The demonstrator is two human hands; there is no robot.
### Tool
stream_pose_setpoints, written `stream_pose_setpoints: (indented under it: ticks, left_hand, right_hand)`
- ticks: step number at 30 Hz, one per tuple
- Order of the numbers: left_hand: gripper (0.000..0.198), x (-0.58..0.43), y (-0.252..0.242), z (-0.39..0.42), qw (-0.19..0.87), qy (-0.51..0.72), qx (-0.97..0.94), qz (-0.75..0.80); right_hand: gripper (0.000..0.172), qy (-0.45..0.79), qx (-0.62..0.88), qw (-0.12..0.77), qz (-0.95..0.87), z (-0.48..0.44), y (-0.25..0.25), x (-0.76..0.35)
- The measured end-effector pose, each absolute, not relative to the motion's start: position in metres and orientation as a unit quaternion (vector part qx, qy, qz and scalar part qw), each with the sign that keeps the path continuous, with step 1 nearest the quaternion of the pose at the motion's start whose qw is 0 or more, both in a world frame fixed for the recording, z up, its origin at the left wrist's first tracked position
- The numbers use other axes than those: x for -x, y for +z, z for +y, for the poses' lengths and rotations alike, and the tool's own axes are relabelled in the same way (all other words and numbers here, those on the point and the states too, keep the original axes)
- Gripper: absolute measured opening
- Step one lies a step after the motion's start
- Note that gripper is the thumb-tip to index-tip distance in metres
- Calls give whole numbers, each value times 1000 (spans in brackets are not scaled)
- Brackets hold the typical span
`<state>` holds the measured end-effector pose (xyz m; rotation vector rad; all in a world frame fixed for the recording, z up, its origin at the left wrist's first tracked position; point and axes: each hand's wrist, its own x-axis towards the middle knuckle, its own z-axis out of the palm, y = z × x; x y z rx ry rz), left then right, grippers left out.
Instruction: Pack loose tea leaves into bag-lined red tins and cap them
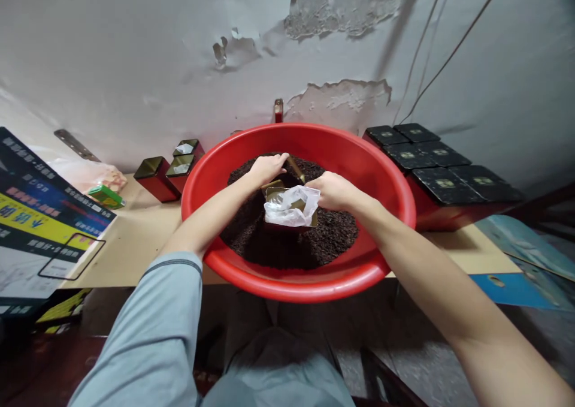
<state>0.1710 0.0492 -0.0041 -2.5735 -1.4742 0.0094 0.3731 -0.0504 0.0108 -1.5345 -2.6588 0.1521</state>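
A large red basin (296, 290) holds dark loose material (341, 233) like dry tea leaves. Inside it stands an open tin lined with a white plastic bag (291, 207). My left hand (269, 169) is behind the tin on its left, fingers bent over the near end of a gold-coloured metal piece (295, 168); whether it grips that piece is unclear. At the tin's right rear, my right hand (331, 190) is closed, its fingertips at the bag's edge and the metal piece; exactly what it holds cannot be made out.
Open red tins (157, 179) stand left of the basin, beside a green box (106, 196) and a printed carton (45, 215). Black-lidded red tins (442, 185) are grouped at the right. Behind is a peeling wall.
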Motion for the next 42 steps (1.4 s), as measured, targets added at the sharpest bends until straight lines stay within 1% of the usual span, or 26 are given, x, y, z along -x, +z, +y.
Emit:
stream_pose_setpoints:
  ticks: [2, 3, 5, 6, 7, 9, 13, 16, 20, 21, 22, 23, 24, 27, 28, 29, 31, 33, 34, 36, 38, 40, 42]
  left_hand:
    - [51, -165, 1, 41, 57, -55, 871, -484]
    - [46, -162, 6, 34, 30, -94, 874, -477]
    - [28, -155, 19, 16, -45, -180, 875, -446]
    - [24, -151, 27, 6, -86, -219, 875, -423]
    - [24, -147, 34, -5, -125, -248, 874, -400]
    - [27, -141, 48, -26, -183, -269, 880, -346]
    - [35, -132, 67, -60, -225, -244, 897, -291]
    - [35, -129, 65, -78, -217, -224, 899, -306]
    - [27, -129, 39, -97, -189, -174, 906, -336]
    - [24, -129, 31, -102, -187, -171, 904, -344]
    - [21, -128, 24, -105, -186, -183, 899, -352]
    - [18, -128, 18, -108, -186, -210, 889, -361]
    - [17, -127, 14, -111, -188, -245, 877, -369]
    - [20, -124, 7, -112, -203, -327, 848, -363]
    - [21, -124, 6, -111, -206, -338, 847, -355]
    - [20, -124, 6, -109, -202, -346, 847, -349]
    - [17, -126, 7, -107, -169, -353, 851, -351]
    - [13, -127, 8, -108, -113, -335, 861, -367]
    - [11, -127, 9, -110, -85, -311, 870, -372]
    - [15, -124, 10, -117, -45, -240, 894, -376]
    - [18, -118, 11, -126, -23, -167, 906, -388]
    - [20, -111, 13, -134, -7, -122, 901, -416]
    - [23, -106, 16, -140, 0, -107, 893, -436]
  right_hand:
    - [28, 54, 514, 41, -855, -49, 10, -373]
    - [28, 59, 522, 48, -850, -48, 10, -372]
    - [27, 82, 535, 69, -838, -45, 13, -369]
    - [26, 103, 541, 78, -831, -43, 15, -366]
    - [26, 130, 547, 86, -822, -41, 18, -364]
    - [26, 191, 552, 95, -806, -38, 24, -359]
    - [24, 277, 514, 119, -803, -37, 24, -355]
    - [24, 298, 467, 130, -822, -42, 8, -353]
    - [21, 293, 436, 48, -849, -53, -10, -350]
    - [19, 286, 428, 37, -856, -57, -11, -350]
    - [19, 277, 423, 44, -861, -63, -9, -350]
    - [20, 265, 425, 75, -862, -70, -5, -349]
    - [24, 252, 435, 129, -855, -79, 0, -349]
    - [34, 200, 460, 335, -798, -110, 15, -343]
    - [35, 183, 455, 375, -787, -120, 19, -340]
    - [34, 168, 447, 388, -788, -129, 21, -337]
    - [27, 137, 435, 364, -812, -142, 23, -333]
    - [7, 109, 435, 328, -832, -147, 22, -333]
    - [4, 101, 435, 317, -837, -148, 22, -335]
    - [20, 94, 434, 307, -842, -147, 23, -341]
    - [30, 89, 435, 299, -845, -146, 24, -349]
    - [34, 74, 441, 281, -849, -143, 24, -354]
    - [36, 54, 446, 259, -855, -141, 23, -356]
